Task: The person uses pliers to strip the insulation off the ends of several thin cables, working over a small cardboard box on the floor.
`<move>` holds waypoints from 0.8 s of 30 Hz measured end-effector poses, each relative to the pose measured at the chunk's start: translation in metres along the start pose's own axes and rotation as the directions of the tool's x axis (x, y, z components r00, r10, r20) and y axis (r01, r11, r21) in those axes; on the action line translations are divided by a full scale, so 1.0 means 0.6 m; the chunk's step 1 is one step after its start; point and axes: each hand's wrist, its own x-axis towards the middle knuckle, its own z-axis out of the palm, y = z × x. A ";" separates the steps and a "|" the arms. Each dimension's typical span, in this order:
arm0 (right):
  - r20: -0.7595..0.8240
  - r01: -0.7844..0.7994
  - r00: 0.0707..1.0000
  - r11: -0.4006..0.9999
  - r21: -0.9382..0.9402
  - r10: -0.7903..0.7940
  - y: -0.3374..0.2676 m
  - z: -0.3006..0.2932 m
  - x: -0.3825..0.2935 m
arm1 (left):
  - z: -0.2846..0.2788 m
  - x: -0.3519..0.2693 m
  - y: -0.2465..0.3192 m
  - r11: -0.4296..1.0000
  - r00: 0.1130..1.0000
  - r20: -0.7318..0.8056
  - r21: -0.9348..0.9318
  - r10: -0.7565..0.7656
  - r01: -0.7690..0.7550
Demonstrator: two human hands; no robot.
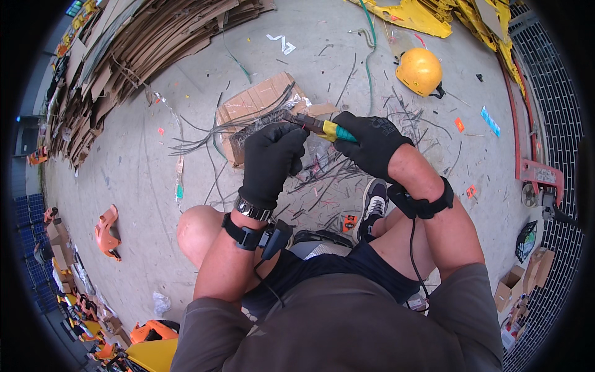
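Observation:
My right hand (372, 142), in a black glove, grips a pair of pliers (330, 131) by their green and yellow handles. The metal jaws point left, towards the fingertips of my left hand (269, 160), also gloved in black. A short bit of red wire (303, 126) shows between those fingertips and the jaws; whether the jaws close on it cannot be made out. Just beyond the hands lies a flattened, torn cardboard box (258, 95) with a bundle of dark cables (200, 145) across it. Cut cable pieces (320, 179) litter the concrete floor below my hands.
A yellow helmet-like shell (419, 72) rests at the upper right, near a green hose (370, 69). Stacked flattened cardboard (153, 51) rises at the upper left. Yellow plastic panels (418, 16) lie at the top. An orange plastic part (108, 232) sits on the left.

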 end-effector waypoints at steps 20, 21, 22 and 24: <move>-0.195 0.170 0.965 0.985 -0.040 -0.175 -0.002 0.017 -0.009 | 0.003 -0.009 0.002 0.998 0.999 -0.026 0.061 0.035 -0.033; -0.200 0.173 0.963 0.984 -0.043 -0.178 -0.008 0.014 -0.010 | 0.003 -0.012 0.005 0.996 0.997 -0.042 0.073 0.061 -0.058; -0.199 0.174 0.964 0.984 -0.026 -0.176 -0.015 0.011 -0.011 | 0.003 -0.015 0.007 0.995 0.997 -0.041 0.075 0.067 -0.063; -0.227 0.212 0.952 0.977 -0.003 -0.207 -0.020 0.009 -0.014 | 0.005 -0.021 0.011 0.991 0.989 -0.092 0.076 0.118 -0.111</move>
